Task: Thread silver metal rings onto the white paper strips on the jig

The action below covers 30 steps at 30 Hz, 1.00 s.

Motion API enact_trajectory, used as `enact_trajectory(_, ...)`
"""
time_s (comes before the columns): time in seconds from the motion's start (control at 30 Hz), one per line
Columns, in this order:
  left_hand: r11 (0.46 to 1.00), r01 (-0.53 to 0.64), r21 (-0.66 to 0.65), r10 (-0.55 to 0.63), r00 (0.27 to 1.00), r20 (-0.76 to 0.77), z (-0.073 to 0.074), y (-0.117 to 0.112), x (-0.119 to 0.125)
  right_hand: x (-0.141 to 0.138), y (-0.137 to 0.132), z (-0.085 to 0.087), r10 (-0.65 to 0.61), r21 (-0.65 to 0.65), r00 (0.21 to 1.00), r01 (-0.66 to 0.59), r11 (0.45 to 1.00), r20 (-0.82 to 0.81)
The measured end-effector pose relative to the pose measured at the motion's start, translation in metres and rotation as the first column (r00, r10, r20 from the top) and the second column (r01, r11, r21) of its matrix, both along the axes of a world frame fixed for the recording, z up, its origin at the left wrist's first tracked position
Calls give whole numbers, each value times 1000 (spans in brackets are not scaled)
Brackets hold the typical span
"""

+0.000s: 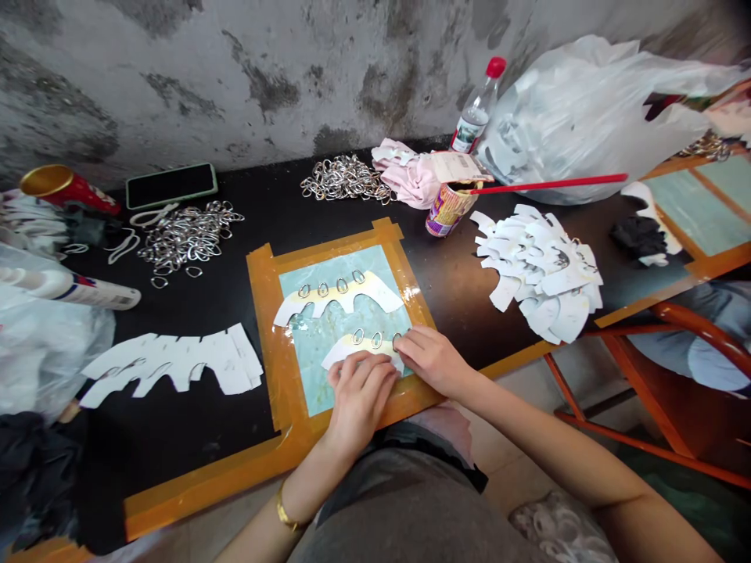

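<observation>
Left hand (359, 399), right hand (431, 361) press a crosswise paper strip (347, 349), rings (376, 340) forward.

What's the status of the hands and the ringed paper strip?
Left hand and right hand on paper strip with metal rings. Second ringed strip beyond, on taped board.

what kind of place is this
Probably a small, makeshift piecework workshop rather than a factory. Loose heaps of metal loops, a pile of white cut-out pieces, and a tape-edged work board sit on a black bench against a rough stained wall.
</observation>
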<state>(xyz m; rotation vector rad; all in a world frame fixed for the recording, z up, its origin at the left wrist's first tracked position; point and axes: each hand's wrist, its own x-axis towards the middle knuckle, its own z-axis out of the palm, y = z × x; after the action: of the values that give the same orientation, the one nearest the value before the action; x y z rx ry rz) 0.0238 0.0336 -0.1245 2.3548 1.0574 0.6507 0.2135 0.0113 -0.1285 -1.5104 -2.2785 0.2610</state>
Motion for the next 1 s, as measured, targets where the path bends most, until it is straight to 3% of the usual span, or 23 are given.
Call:
enact_trajectory(0.1,1000,-6,30,6,1000,-6,7,21,1,-4,0,-2,10,22,1000,-10,1000,15)
enact_trajectory(0.2,976,213,-46,-215,975,-55,9,40,11,-6,-2,-5,-5,80,1000,4,997,10)
enact_trajectory(0.27,955,286,-77,-292,953,-77,5,46,17,-6,-4,-7,-40,108,999,41,993,-8)
enact_trajectory(0.37,971,214,-106,-227,965,-130,-2,46,23,-3,-5,-8,-68,94,993,77,993,-100)
enact_trajectory(0.53,977,165,-134,-187,967,-175,-4,43,25,5,-4,-8,28,33,959,-20,999,-282)
enact_trajectory(0.73,976,174,-130,-199,956,-217,1,45,27,8,-1,-6,118,81,971,-103,991,-209)
enact_trajectory(0.87,949,276,-152,-297,944,-146,8,51,19,0,-9,-7,40,74,990,-30,997,-134)
enact_trajectory(1.0,966,259,20,-258,965,-52,12,59,8,-15,-21,-11,-109,82,989,117,990,-97)
